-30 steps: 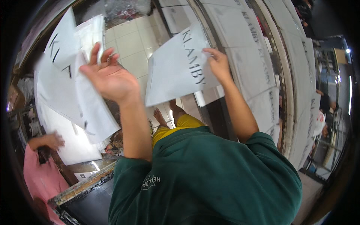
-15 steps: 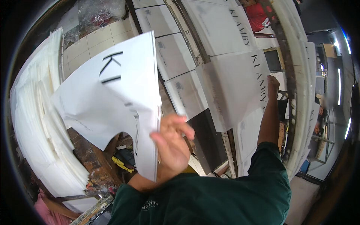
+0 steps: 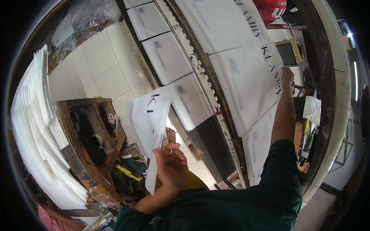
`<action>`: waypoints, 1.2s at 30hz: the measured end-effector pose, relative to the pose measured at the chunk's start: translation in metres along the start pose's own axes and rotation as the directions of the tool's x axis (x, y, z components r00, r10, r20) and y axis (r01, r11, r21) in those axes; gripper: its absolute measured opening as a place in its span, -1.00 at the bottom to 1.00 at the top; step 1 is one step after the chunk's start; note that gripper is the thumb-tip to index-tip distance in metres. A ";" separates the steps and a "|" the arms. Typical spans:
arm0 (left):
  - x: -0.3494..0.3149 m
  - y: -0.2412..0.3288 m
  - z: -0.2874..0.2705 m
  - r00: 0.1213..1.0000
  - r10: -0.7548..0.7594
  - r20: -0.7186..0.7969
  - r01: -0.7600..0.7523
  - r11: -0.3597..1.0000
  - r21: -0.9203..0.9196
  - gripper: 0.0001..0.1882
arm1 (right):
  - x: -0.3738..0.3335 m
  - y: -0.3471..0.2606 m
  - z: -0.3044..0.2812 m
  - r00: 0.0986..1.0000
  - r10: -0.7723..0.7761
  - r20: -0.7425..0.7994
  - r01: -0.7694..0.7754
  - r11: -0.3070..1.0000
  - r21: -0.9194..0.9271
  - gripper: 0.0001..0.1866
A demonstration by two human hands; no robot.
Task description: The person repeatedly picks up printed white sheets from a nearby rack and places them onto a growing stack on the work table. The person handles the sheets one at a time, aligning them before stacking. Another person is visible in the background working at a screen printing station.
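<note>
My left hand (image 3: 171, 167) is closed, with thumb and fingers pinching the edge of white printed sheets (image 3: 152, 111). They hang upright and edge-on in front of me, with dark lettering on the face turned left. My right arm reaches far out to the right side of a long board. There my right hand (image 3: 286, 77), fingers closed, grips the edge of a translucent white printed sheet (image 3: 243, 77) lying on it. Large dark letters run along that sheet's right edge. More of the same sheets overlap above and below it.
A second long board (image 3: 210, 144) bears smaller white sheets (image 3: 167, 56) in a row. At left, a tall stack of white sheets (image 3: 42, 146) stands by a worn wooden cabinet (image 3: 88, 150). A person in pink (image 3: 52, 219) is at lower left, another in red (image 3: 269, 9) at the top.
My left hand has lowered slightly, and its sheets have swung down, turning more edge-on. The sheet at my right hand, lifted and skewed before, now lies flatter in the row. My view has shifted.
</note>
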State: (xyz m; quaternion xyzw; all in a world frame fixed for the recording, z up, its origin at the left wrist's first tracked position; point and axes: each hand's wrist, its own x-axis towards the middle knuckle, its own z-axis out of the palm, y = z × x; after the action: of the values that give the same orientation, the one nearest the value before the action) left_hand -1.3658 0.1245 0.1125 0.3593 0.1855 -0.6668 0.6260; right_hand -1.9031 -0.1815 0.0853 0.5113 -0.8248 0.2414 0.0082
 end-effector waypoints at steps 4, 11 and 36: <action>0.018 0.012 -0.015 0.997 -0.048 -0.060 0.046 0.998 -0.035 -0.57 | 0.004 0.003 0.001 0.999 -0.025 -0.021 0.024 0.997 -0.075 -0.77; 0.026 0.021 -0.031 0.997 -0.033 -0.069 0.034 0.999 0.014 -0.56 | -0.008 -0.016 -0.001 0.982 -0.191 -0.013 0.186 0.968 -0.168 -0.70; -0.009 0.068 0.005 0.989 0.028 0.144 -0.034 0.998 0.044 -0.54 | -0.296 -0.218 -0.025 0.924 -0.358 0.136 0.358 0.933 0.024 -0.51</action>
State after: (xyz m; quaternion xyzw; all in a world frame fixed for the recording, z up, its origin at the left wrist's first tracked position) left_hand -1.3022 0.1172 0.1361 0.3277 0.1191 -0.6851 0.6396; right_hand -1.5831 -0.0017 0.1149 0.6686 -0.7164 0.1995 -0.0048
